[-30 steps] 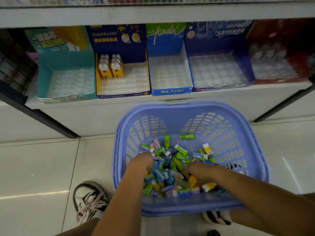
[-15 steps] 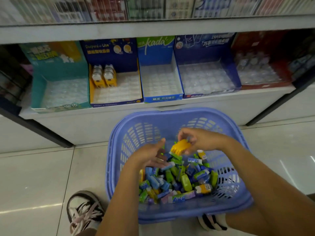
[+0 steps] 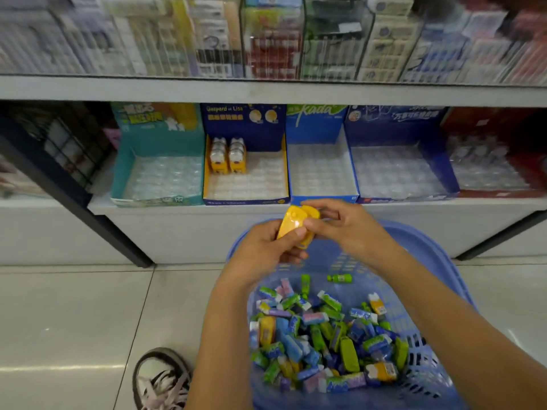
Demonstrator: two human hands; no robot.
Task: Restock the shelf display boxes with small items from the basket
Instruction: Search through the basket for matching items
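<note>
A blue plastic basket point(image 3: 438, 255) on the floor holds several small green, blue, pink and yellow items point(image 3: 319, 338). Above its far rim my left hand point(image 3: 263, 253) and my right hand point(image 3: 346, 226) both grip yellow items point(image 3: 291, 221), held together between the fingers. On the low shelf stand a teal display box point(image 3: 130, 173), a dark blue and yellow box point(image 3: 245, 199) with two yellow items point(image 3: 228, 156) at its back left, a blue box point(image 3: 291, 173), a darker blue box point(image 3: 438, 161) and a red box point(image 3: 527, 161).
A white shelf edge point(image 3: 266, 90) runs above the boxes, with blurred packaged goods point(image 3: 266, 39) behind a clear front. Black shelf legs point(image 3: 97, 220) slant down to the tiled floor point(image 3: 74, 321). A shoe point(image 3: 161, 380) rests left of the basket.
Both hands have risen out of the basket with yellow items and moved toward the shelf. The view has tilted up, showing the upper shelf.
</note>
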